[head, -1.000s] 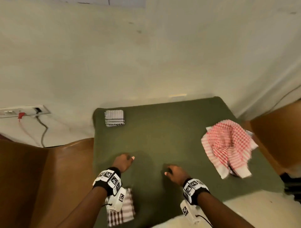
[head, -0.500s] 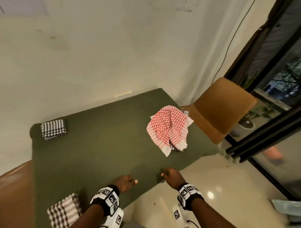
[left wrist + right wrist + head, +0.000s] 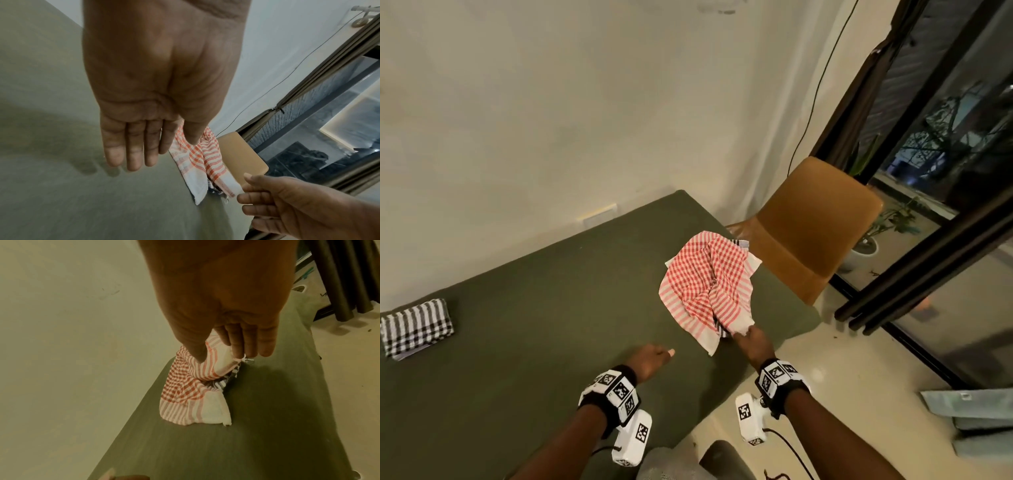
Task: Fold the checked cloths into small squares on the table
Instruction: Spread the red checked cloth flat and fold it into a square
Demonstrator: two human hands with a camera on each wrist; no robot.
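Note:
A crumpled red-and-white checked cloth [image 3: 709, 284] lies near the right edge of the green table [image 3: 551, 325]. My right hand [image 3: 751, 337] pinches its near white corner between thumb and fingers; the right wrist view shows that corner [image 3: 220, 358] lifted a little off the table. A dark checked cloth [image 3: 228, 379] peeks out from under it. My left hand [image 3: 650, 358] hovers open just above the table, fingers straight [image 3: 131, 151], holding nothing. A folded black-and-white checked cloth [image 3: 416, 327] sits at the far left.
A brown chair [image 3: 811, 226] stands just beyond the table's right end. The wall runs along the table's far side. A dark window frame [image 3: 928, 267] and curtain are at the right, with tiled floor [image 3: 859, 377] below the table's near edge.
My head turned right, so the view shifted. My right hand reached forward to the red cloth and took hold of its corner. My left hand stayed open over the table.

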